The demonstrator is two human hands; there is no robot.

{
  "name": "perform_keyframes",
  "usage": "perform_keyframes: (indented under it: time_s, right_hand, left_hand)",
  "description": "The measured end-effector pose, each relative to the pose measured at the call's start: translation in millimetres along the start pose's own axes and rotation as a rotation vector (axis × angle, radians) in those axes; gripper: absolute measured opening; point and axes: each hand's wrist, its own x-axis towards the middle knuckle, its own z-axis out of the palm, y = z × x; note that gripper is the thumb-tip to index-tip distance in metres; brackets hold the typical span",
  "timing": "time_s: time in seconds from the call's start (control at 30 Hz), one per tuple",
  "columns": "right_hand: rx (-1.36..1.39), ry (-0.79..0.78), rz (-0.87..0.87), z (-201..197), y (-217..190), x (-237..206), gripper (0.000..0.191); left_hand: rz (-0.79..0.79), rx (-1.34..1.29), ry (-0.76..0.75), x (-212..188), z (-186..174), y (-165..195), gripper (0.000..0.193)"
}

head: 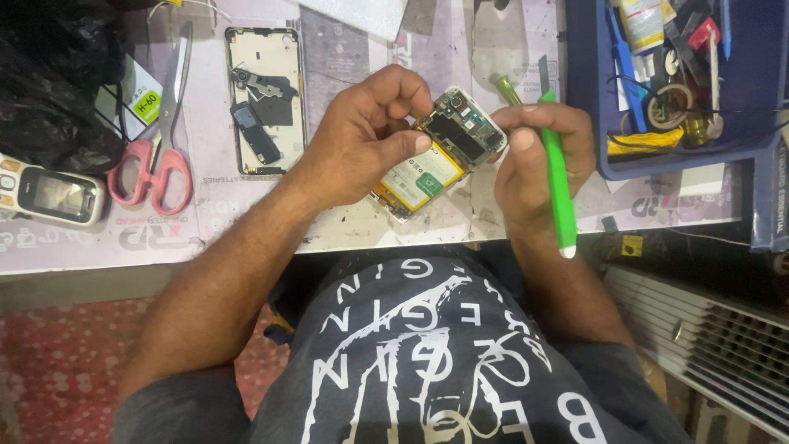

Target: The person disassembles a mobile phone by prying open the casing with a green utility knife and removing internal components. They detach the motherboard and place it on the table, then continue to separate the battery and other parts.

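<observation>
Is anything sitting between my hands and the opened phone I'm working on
Nothing visible does. The left hand already grips the opened phone, and the right hand, holding a green pry tool, touches its other end.

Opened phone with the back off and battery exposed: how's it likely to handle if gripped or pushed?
The opened phone is probably stiff: it stays flat held only at its edges by the left hand. Likely fragile, since the circuit board and yellow-green battery lie bare. A flat slab, so unlikely to roll; it may slide on the smooth table mat.
</observation>
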Motion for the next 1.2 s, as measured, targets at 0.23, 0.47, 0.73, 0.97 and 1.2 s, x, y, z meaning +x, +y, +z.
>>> perform_keyframes:
  time_s: [0.23, 0.47, 0.73, 0.97, 1.2]
  right_hand:
    - [0.014, 0.007, 0.024, -1.2, -4.2, -2.3, 0.024]
    - [-0.006, -0.007, 0.033, -1.7, -5.4, -1.6, 0.022]
    - [-0.026, -0.037, 0.012, -3.5, -4.2, -2.3, 0.018]
    - [-0.004, -0.059, 0.036, -4.3, -5.7, -1.6, 0.018]
    - [0.036, -0.07, 0.065, -2.4, -8.0, -1.2, 0.018]
  left_hand:
    - [-0.017, 0.0, -0.024, 0.2, -0.5, 1.7, 0.027]
    - [0.011, -0.023, -0.045, -0.7, -1.7, -0.8, 0.026]
    - [0.035, -0.014, -0.052, -1.2, -2.4, -3.3, 0.027]
    - [0.04, 0.029, -0.044, -1.7, -3.5, -4.3, 0.027]
    - [0.044, 0.01, -0.054, -1.4, -3.8, -4.4, 0.028]
